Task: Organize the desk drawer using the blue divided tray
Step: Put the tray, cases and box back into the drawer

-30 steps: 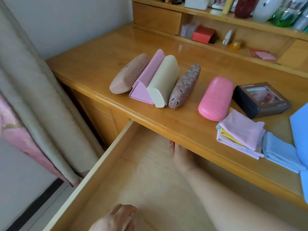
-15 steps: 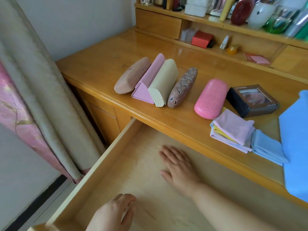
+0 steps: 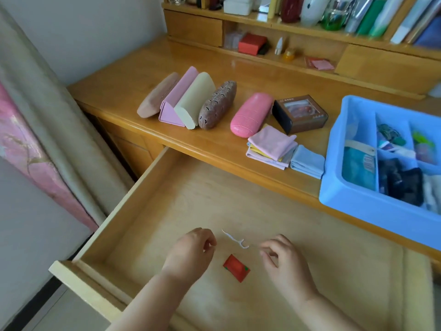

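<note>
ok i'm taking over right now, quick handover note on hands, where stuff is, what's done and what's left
Left hand: over the drawer floor, fingers curled; whether it pinches anything is unclear.
Right hand: over the drawer floor, fingers curled, nothing visibly held.
Drawer: pulled open, holding only a floss pick and a red packet between the hands.
Blue tray: on the desk at the right, compartments already filled with small items.
Cases, brown box and folded cloths: on the desk.
Done: drawer nearly emptied, tray loaded.
Left: clear the pick and packet, then probably put the tray into the drawer.
</note>
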Motion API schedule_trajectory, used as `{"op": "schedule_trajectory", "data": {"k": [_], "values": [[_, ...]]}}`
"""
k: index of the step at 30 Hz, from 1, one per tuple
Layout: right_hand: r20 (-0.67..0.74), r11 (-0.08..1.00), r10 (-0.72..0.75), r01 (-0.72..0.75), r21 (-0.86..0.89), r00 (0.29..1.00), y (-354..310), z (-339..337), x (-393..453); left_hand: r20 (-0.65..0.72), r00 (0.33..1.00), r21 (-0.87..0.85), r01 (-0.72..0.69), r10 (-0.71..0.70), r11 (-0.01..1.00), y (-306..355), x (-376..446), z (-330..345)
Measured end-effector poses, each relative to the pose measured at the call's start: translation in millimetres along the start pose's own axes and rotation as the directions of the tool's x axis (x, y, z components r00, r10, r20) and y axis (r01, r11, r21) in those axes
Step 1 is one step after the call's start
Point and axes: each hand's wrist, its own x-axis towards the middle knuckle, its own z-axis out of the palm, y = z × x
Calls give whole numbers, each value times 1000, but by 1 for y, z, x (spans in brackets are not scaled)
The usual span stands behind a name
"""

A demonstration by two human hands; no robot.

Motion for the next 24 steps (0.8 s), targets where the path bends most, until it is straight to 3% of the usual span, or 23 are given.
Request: {"op": "schedule_trajectory", "data": {"k": [4, 7, 10, 15, 17, 20, 22, 24], "values": [[161, 997, 82, -79, -20, 984, 3, 4, -15, 16, 998, 36, -66, 66, 997, 14, 11, 22], [286, 983, 102, -53, -174, 953, -7, 19, -15, 50, 988, 175, -155, 148, 972, 19, 27, 31], [316, 958, 78, 16, -285, 946, -20, 31, -8, 71, 991, 261, -130, 115, 957, 20, 40, 34], [327, 959, 83, 14, -284, 941, -22, 28, -4, 137, 987, 425, -137, 86, 895, 17, 37, 40], [339, 985, 95, -39, -168, 936, -22, 19, -7, 102, 992, 355, -109, 77, 929, 18, 28, 40], [312, 979, 172, -197, 52, 934, -19, -5, -19, -16, 1000, -3, -3, 3, 1000, 27, 4, 33], [288, 966, 169, -216, 142, 943, -16, -30, -28, -62, 998, -207, 6, -20, 978, 38, -14, 26], [272, 955, 126, -191, 227, 954, -14, -62, -38, -83, 996, -273, -56, 34, 960, 57, -31, 18]]}}
